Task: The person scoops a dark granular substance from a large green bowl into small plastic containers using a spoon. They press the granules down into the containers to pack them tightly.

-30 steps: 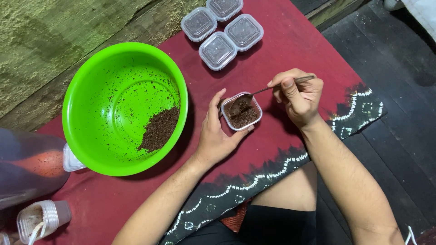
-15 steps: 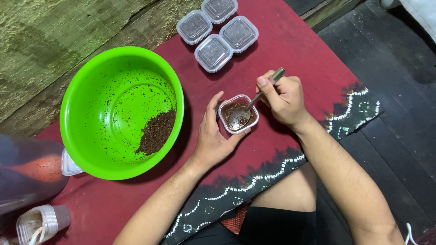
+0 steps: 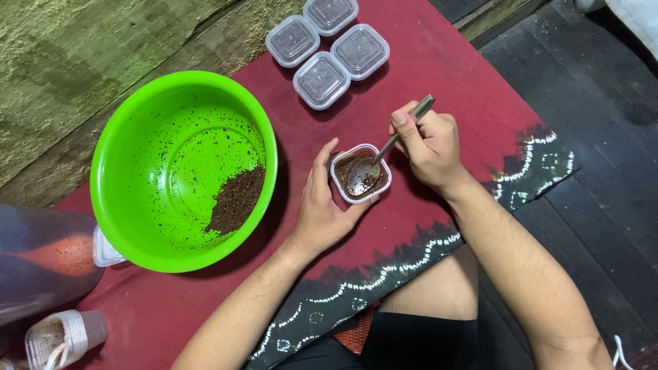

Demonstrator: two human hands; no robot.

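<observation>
At the far left we see a large translucent plastic container (image 3: 38, 264) cut off by the frame edge, its contents hard to make out, and below it a small clear plastic bottle (image 3: 65, 337) lying on its side, also partly cut off. Next comes the round bright green plastic bowl (image 3: 137, 178), holding a small heap of dark brown grainy soil (image 3: 236, 202) against its right wall. Our left hand (image 3: 322, 202) cups the small square clear plastic cup (image 3: 360, 173) from its left side, thumb along the edge, on the dark red cloth (image 3: 439, 62). The cup is filled with the same brown soil. Our right hand (image 3: 428, 144) pinches the metal spoon (image 3: 384, 154), whose bowl rests in the cup. Behind stand four small lidded clear plastic cups (image 3: 327, 44), clustered together.
</observation>
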